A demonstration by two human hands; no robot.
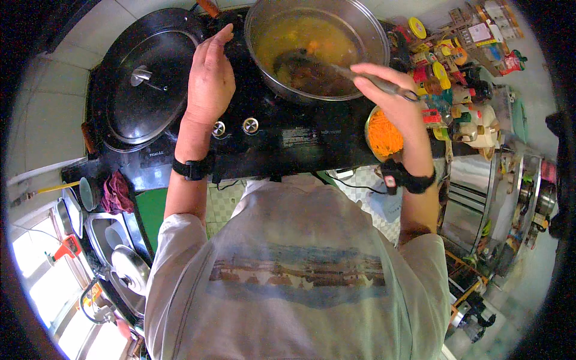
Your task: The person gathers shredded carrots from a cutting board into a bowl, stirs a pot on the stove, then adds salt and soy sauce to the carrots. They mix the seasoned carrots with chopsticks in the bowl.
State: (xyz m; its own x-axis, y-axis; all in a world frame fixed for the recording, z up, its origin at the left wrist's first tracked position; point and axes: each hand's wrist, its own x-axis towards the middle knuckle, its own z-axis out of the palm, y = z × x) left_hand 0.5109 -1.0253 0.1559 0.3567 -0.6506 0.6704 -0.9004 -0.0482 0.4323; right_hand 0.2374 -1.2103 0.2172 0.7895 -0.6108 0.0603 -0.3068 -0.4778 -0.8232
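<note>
My right hand (387,87) grips the handle of a ladle (360,76), its ring end sticking out past my fingers. The ladle's dark head is in the yellowish broth (333,33) of a large metal pot (380,40), near some orange and dark pieces. Below my right hand stands a bowl of shredded carrot (384,135). My left hand (212,69) is raised with straight fingers between the pot and a round black pan (121,103) on the left. Nothing shows in it; its palm is turned from view.
The black gas stove (288,153) has two metal knobs (250,126). Sauce jars and bottles (441,76) crowd the counter at right. At lower left are a purple cloth (118,191), a sink (101,222) and a metal lid (130,270). A dark cable (360,185) hangs below the stove.
</note>
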